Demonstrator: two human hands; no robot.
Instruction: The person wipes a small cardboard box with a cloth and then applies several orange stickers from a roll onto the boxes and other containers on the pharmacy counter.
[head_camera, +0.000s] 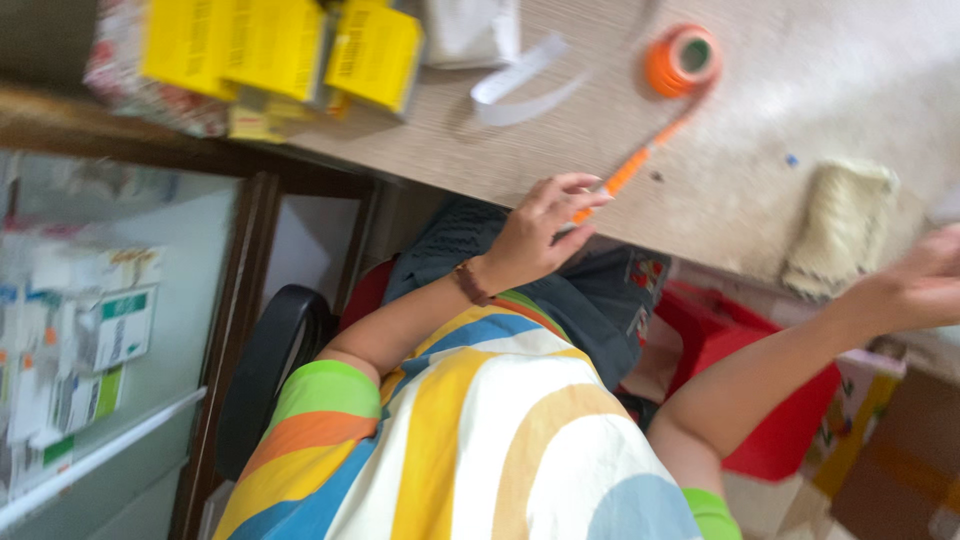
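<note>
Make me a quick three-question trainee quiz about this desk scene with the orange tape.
1. True or false: the left hand pinches the free end of the orange tape strip.
2. Which lies nearest the right hand? A) the yellow boxes B) the cream knitted cloth C) the white paper strip
3. Fill in: the orange tape roll lies on the ___.

Key: 1 true; 2 B; 3 desk.
</note>
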